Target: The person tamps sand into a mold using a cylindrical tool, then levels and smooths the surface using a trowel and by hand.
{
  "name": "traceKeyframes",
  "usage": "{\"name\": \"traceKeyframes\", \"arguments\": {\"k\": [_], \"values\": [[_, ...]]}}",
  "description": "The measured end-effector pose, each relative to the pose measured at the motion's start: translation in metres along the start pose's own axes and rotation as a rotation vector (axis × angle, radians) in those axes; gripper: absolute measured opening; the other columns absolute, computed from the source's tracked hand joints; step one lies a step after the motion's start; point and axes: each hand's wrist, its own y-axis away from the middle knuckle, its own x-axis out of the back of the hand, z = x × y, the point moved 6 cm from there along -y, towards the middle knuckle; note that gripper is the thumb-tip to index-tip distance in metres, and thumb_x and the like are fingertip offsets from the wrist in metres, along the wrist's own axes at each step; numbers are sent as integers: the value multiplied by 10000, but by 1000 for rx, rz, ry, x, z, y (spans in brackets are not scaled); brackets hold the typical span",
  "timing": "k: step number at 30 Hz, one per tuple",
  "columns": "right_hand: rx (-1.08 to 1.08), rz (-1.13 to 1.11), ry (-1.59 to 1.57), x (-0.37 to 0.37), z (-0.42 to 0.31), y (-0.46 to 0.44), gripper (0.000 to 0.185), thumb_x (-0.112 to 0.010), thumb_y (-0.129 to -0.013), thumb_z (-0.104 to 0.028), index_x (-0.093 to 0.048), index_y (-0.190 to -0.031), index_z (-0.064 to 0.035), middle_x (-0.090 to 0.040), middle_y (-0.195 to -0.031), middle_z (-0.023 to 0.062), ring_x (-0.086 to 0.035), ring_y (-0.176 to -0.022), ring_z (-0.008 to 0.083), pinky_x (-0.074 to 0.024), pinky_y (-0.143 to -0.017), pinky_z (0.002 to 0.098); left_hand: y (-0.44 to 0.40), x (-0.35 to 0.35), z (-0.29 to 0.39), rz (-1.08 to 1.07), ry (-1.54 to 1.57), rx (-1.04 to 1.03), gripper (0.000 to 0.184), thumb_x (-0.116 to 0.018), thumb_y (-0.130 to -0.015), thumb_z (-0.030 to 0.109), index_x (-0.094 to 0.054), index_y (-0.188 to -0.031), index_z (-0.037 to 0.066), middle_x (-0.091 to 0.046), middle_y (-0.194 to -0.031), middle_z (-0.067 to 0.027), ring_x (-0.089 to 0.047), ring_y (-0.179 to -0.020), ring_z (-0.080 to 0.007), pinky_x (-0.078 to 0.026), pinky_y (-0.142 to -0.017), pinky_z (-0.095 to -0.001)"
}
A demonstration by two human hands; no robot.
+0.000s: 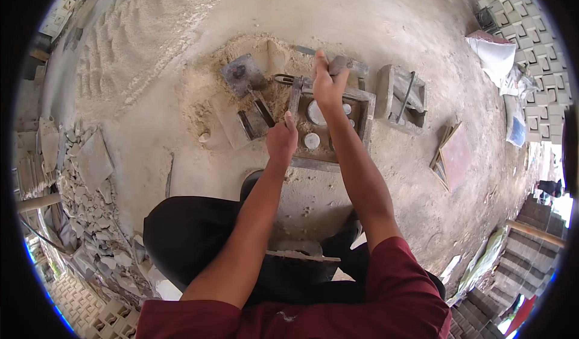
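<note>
My left hand (282, 140) is closed around the end of a dark handle (263, 110). The handle leads up to a square, flat metal blade (242, 73) over loose sand, like a square trowel. My right hand (329, 88) is closed at the top edge of a square box-like mould (365, 125), against a grey rounded piece (339, 65). What kind of piece that is I cannot make out. Inside the mould lie several round pale discs, among them a large disc (315, 113) and a smaller disc (312, 140). My right forearm hides part of the mould.
A second grey box (392, 113) holding a bar stands right of the mould. Leaning boards (454, 156) are farther right. Sand (208, 107) lies around the mould, with rubble (96, 218) at left. Patterned blocks (534, 49) and sacks (493, 55) line the right side.
</note>
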Motion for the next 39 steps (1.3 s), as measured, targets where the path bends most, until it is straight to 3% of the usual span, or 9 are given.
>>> {"name": "traceKeyframes", "arguments": {"k": [12, 16, 18, 24, 26, 27, 32, 34, 39], "values": [[42, 76, -147, 2, 1, 5, 423, -542, -956, -184, -436, -564, -65, -387, -535, -73, -325, -503, 36, -230, -431, 260, 1, 0, -1, -23, 37, 32, 714, -225, -980, 480, -661, -744, -33, -631, -746, -261, -606, -776, -447, -456, -745, -540], [-19, 13, -164, -2, 2, -1, 467, -559, -935, -104, -255, -580, -109, -388, -527, -27, -330, -423, 53, -244, -375, 240, -3, 2, 1, 10, -3, 2, 721, -233, -969, 522, -693, -797, -5, -656, -795, -242, -627, -781, -426, -495, -736, -510], [167, 1, -117, -3, 8, 10, 469, -555, -939, -107, -285, -555, -109, -385, -499, -27, -326, -410, 54, -241, -368, 246, 0, 1, -1, 10, -11, 13, 726, -231, -966, 532, -694, -803, -3, -656, -798, -244, -628, -801, -430, -493, -753, -510], [-10, 47, -200, 16, -8, 6, 469, -521, -956, -182, -370, -518, -106, -398, -467, -36, -331, -390, 58, -242, -382, 245, 2, 5, 2, -6, 2, 26, 738, -223, -964, 537, -690, -812, -14, -651, -795, -259, -627, -809, -435, -496, -753, -515], [87, -104, 142, 12, 41, 0, 451, -518, -968, -188, -428, -541, -72, -390, -521, -71, -310, -467, 35, -233, -421, 248, -1, 1, -1, -11, 7, 29, 743, -223, -963, 537, -688, -812, -22, -650, -798, -264, -627, -812, -437, -495, -752, -518], [-92, -122, -73, 12, -2, -5, 434, -523, -964, -194, -439, -558, -67, -383, -522, -73, -309, -461, 39, -237, -414, 249, -2, -2, -4, -15, 9, 37, 747, -223, -963, 537, -685, -812, -30, -648, -801, -269, -626, -815, -440, -493, -751, -520], [-129, 81, -190, 32, -16, 0, 406, -527, -961, -177, -426, -585, -62, -361, -536, -77, -307, -488, 35, -241, -420, 254, -3, -4, -10, -14, -2, 14, 748, -228, -964, 534, -682, -811, -40, -649, -814, -274, -627, -822, -440, -491, -750, -525], [-25, -171, 102, 18, -13, -7, 413, -525, -961, -184, -425, -577, -66, -358, -533, -72, -311, -484, 33, -238, -415, 250, -4, -1, -4, 8, 11, 0, 744, -230, -964, 532, -684, -816, -38, -650, -818, -273, -628, -822, -439, -491, -748, -523], [-108, 55, -127, 65, -2, -9, 410, -531, -946, -192, -406, -576, -66, -363, -517, -50, -317, -493, 41, -255, -421, 247, 4, 4, 5, 8, 54, 13, 744, -229, -963, 533, -683, -827, -40, -650, -827, -275, -624, -834, -445, -495, -756, -515]]}}
